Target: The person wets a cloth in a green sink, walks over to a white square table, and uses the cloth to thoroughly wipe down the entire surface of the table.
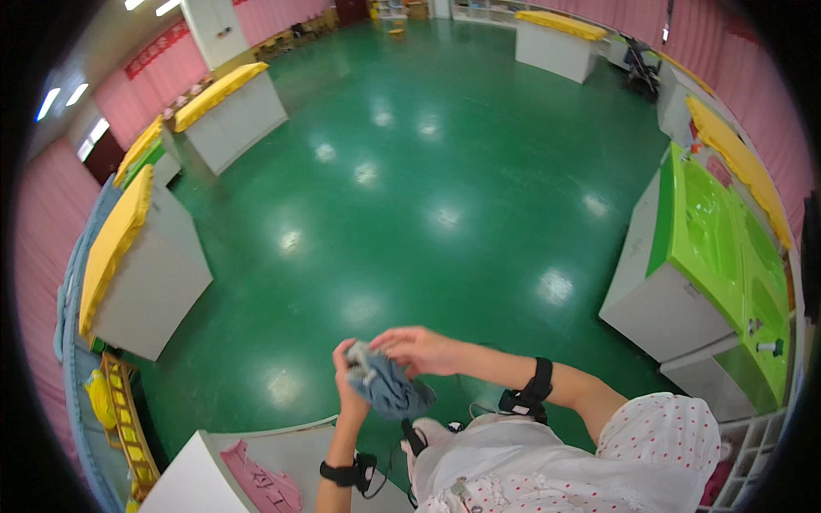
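Observation:
Between my two hands, above the near edge of the floor, is a bunched blue-grey cloth (pixel 389 386) with a paler whitish part at its upper left. Whether it is a small garment or a plain cloth, I cannot tell. My left hand (pixel 348 385) is closed on its left side, with the thumb and fingers around the edge. From the right, my right hand (pixel 419 350) grips the upper edge with bent fingers. The rest of the cloth hangs down to the right. A pink garment (pixel 261 480) lies on the white tabletop (pixel 325 446) near my left forearm.
Green floor (pixel 368 222) stretches ahead. White cabinets with yellow covers (pixel 115 239) stand at left. At right is a bright green sink unit (pixel 710 222) on a white base. A wooden rack (pixel 128 419) is at lower left, a stroller (pixel 640 68) at far right.

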Demonstrator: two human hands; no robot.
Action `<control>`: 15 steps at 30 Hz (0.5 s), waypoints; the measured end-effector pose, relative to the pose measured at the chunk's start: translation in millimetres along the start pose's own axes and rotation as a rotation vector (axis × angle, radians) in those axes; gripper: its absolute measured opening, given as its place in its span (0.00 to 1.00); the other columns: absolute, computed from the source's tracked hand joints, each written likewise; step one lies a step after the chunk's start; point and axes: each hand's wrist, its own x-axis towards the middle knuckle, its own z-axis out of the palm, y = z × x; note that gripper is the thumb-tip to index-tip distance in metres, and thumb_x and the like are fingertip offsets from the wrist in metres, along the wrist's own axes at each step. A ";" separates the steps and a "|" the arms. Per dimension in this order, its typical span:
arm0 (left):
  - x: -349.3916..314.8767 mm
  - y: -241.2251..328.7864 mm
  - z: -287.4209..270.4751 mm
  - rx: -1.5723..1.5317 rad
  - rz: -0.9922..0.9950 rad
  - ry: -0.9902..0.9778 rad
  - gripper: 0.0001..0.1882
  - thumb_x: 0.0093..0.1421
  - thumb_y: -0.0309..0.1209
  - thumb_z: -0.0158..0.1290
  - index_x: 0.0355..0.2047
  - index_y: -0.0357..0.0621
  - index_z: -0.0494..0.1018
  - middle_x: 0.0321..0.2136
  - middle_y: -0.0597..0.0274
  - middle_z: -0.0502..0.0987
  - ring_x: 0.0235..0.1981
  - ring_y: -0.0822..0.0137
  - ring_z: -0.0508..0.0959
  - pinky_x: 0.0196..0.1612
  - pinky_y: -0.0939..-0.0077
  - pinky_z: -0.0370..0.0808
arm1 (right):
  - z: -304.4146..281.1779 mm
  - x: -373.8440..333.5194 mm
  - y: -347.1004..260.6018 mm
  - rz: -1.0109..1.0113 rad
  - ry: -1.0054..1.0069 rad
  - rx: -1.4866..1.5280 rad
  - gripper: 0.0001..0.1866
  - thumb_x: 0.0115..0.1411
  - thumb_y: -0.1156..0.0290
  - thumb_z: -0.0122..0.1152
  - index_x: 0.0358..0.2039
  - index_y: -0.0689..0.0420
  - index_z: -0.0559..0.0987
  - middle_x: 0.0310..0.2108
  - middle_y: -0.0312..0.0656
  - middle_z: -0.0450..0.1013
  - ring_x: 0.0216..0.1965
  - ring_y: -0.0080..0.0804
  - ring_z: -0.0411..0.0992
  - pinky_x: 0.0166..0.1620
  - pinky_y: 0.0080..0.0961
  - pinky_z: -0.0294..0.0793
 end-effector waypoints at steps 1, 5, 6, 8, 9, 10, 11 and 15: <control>22.0 -9.6 10.6 -0.117 0.020 -0.028 0.30 0.49 0.22 0.55 0.52 0.41 0.56 0.40 0.58 0.70 0.42 0.67 0.71 0.46 0.74 0.68 | -10.8 -2.1 -3.7 -0.107 0.074 0.049 0.16 0.60 0.73 0.48 0.49 0.56 0.68 0.45 0.39 0.68 0.41 0.23 0.70 0.41 0.26 0.74; 86.1 14.3 63.8 -0.013 0.299 -0.084 0.19 0.50 0.23 0.54 0.43 0.40 0.64 0.31 0.63 0.72 0.34 0.72 0.71 0.40 0.78 0.69 | -85.0 1.6 -44.2 -0.285 0.445 0.124 0.13 0.58 0.74 0.50 0.45 0.58 0.70 0.44 0.41 0.70 0.40 0.28 0.72 0.39 0.27 0.75; 112.6 29.0 66.0 0.102 0.339 -0.092 0.16 0.51 0.23 0.53 0.41 0.39 0.66 0.29 0.64 0.72 0.31 0.74 0.71 0.37 0.80 0.69 | -104.6 11.0 -64.1 -0.372 0.487 0.062 0.12 0.58 0.73 0.50 0.44 0.57 0.71 0.44 0.40 0.70 0.39 0.27 0.72 0.40 0.27 0.74; 126.3 45.9 69.5 0.037 0.170 -0.172 0.13 0.53 0.23 0.51 0.40 0.39 0.66 0.28 0.65 0.72 0.30 0.76 0.71 0.35 0.82 0.69 | -140.7 17.1 -72.2 -0.354 0.625 -0.149 0.12 0.57 0.72 0.50 0.42 0.57 0.71 0.44 0.41 0.69 0.39 0.29 0.71 0.41 0.30 0.72; 157.6 66.0 67.5 -0.031 0.071 -0.244 0.11 0.55 0.23 0.49 0.39 0.38 0.67 0.28 0.66 0.72 0.29 0.79 0.71 0.32 0.84 0.69 | -155.8 31.7 -101.3 -0.307 0.701 -0.325 0.12 0.56 0.71 0.51 0.41 0.57 0.71 0.45 0.43 0.69 0.40 0.32 0.71 0.43 0.33 0.71; 180.4 75.0 70.2 -0.030 0.072 -0.244 0.11 0.55 0.23 0.49 0.39 0.38 0.67 0.28 0.66 0.72 0.29 0.79 0.71 0.32 0.84 0.69 | -189.2 37.0 -110.9 -0.335 0.773 -0.861 0.13 0.55 0.71 0.51 0.42 0.56 0.71 0.45 0.45 0.68 0.41 0.36 0.70 0.43 0.36 0.70; 194.1 76.6 79.3 -0.133 0.042 -0.274 0.10 0.56 0.24 0.49 0.39 0.38 0.67 0.27 0.67 0.73 0.28 0.80 0.71 0.30 0.85 0.69 | -232.9 32.5 -106.3 -0.334 0.807 -1.402 0.15 0.54 0.70 0.51 0.43 0.56 0.71 0.45 0.46 0.68 0.43 0.40 0.70 0.43 0.39 0.69; 277.5 96.4 122.9 -0.280 -0.161 -0.331 0.10 0.58 0.27 0.47 0.40 0.38 0.68 0.27 0.68 0.73 0.26 0.79 0.72 0.28 0.85 0.69 | -356.9 -16.8 -97.3 0.707 0.790 -1.743 0.16 0.49 0.72 0.52 0.41 0.54 0.75 0.41 0.49 0.72 0.45 0.46 0.70 0.47 0.43 0.68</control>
